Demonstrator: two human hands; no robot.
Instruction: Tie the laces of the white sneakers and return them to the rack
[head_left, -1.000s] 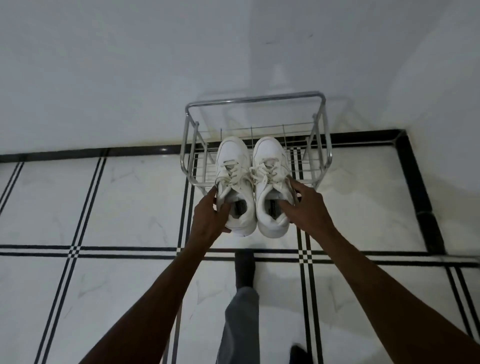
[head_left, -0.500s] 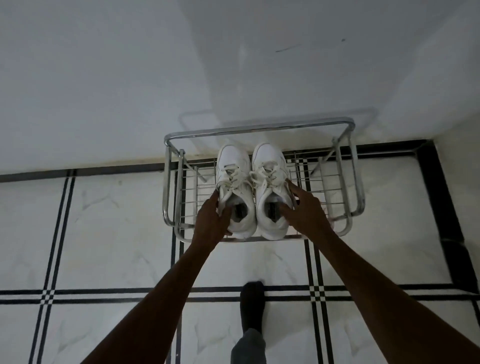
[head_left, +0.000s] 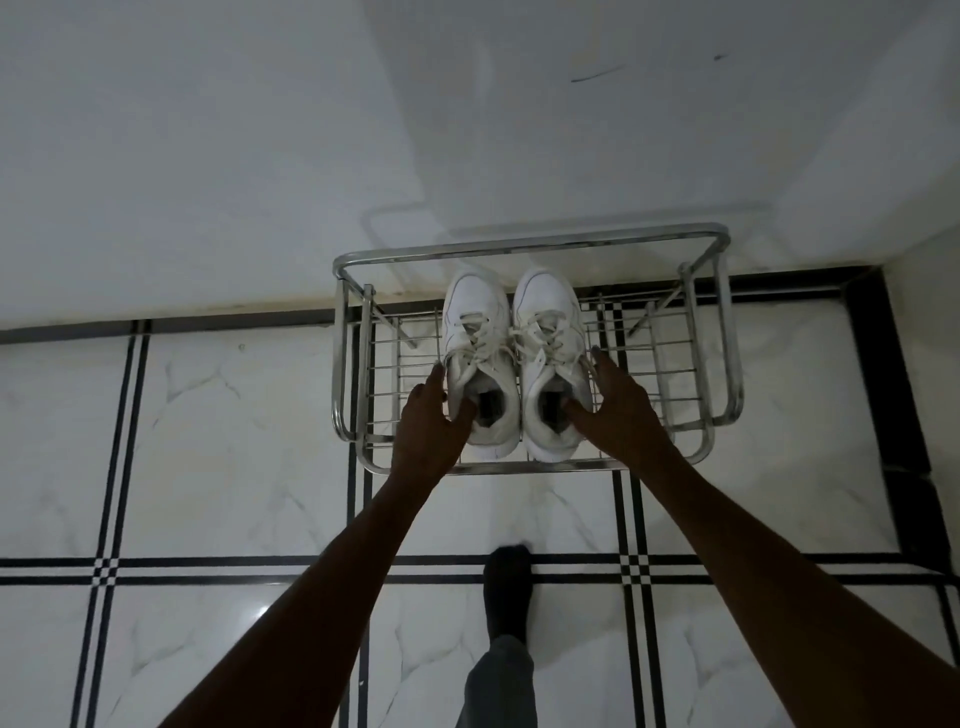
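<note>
Two white sneakers stand side by side, toes toward the wall, on the wire shelf of a chrome shoe rack (head_left: 535, 244). Both have their laces tied in bows. My left hand (head_left: 428, 421) grips the left sneaker (head_left: 478, 322) at its collar, thumb inside the opening and fingers along the outer side. My right hand (head_left: 618, 405) holds the right sneaker (head_left: 545, 317) the same way, thumb in the opening. The heels sit close to the rack's front bar.
The rack stands against a white wall on a white marble floor with black stripes. A corner wall rises at the right. My foot in a dark sock (head_left: 506, 592) and a grey trouser leg (head_left: 496, 686) are on the floor below the rack.
Both hands have carried the sneakers forward from the rack's front edge onto its shelf. I have come closer, so the rack looks larger.
</note>
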